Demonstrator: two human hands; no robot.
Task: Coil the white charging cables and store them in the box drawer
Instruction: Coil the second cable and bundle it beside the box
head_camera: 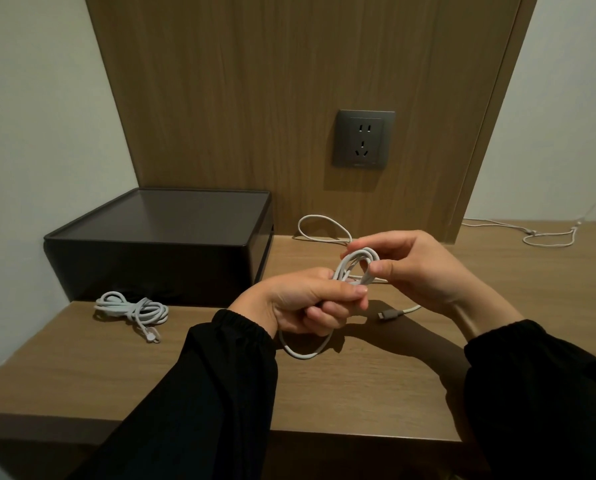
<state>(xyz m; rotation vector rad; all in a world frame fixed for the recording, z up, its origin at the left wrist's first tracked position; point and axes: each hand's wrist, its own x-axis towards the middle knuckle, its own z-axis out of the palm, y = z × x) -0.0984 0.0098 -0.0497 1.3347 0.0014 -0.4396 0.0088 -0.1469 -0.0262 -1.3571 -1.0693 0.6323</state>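
A white charging cable (355, 266) is wound into several small loops above the wooden table (82, 358). My left hand (310, 303) grips the bottom of the loops, and a slack loop hangs below it. My right hand (417, 268) pinches the top of the coil. The cable's free end with its plug (390, 313) lies on the table under my right hand. A coiled white cable (132, 311) rests in front of the dark box (161, 244), whose drawer front looks closed. Another loose white cable (324, 228) lies at the back by the wall panel.
A third loose white cable (545, 237) lies at the far right of the table. A grey wall socket (363, 139) sits in the wood panel above the table. The table's front edge runs below my black sleeves.
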